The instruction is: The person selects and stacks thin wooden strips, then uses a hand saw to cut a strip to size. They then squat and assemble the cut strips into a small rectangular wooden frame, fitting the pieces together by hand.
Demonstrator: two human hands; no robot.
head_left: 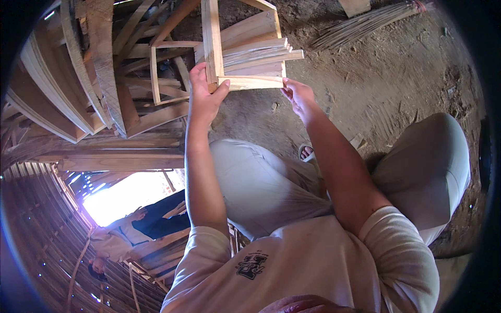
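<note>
A: Frame corners are being held at both ends. The small wooden crate frame (pixel 245 47) is raised in front of the knees, above the dirt floor (pixel 396 78), with loose slats (pixel 258 55) stacked inside it.

B: How is it gripped?

A: The left hand (pixel 204 96) is closed round the upright post at the near left corner, thumb across the bottom rail. The right hand (pixel 298 96) is only partly closed, its fingertips pressed against the right end of that rail; a full grasp is not shown.

B: What should be minded to do this well?

A: The frame is best kept level, probably, so that the slats are not tipped out at the open side. A firmer hold would be wanted on the right, since the load is carried mostly by the left.

B: And around it?

A: More bare frames (pixel 167 73) and planks are heaped just to the left; a bundle of thin sticks (pixel 365 23) lies well apart on the ground.
</note>
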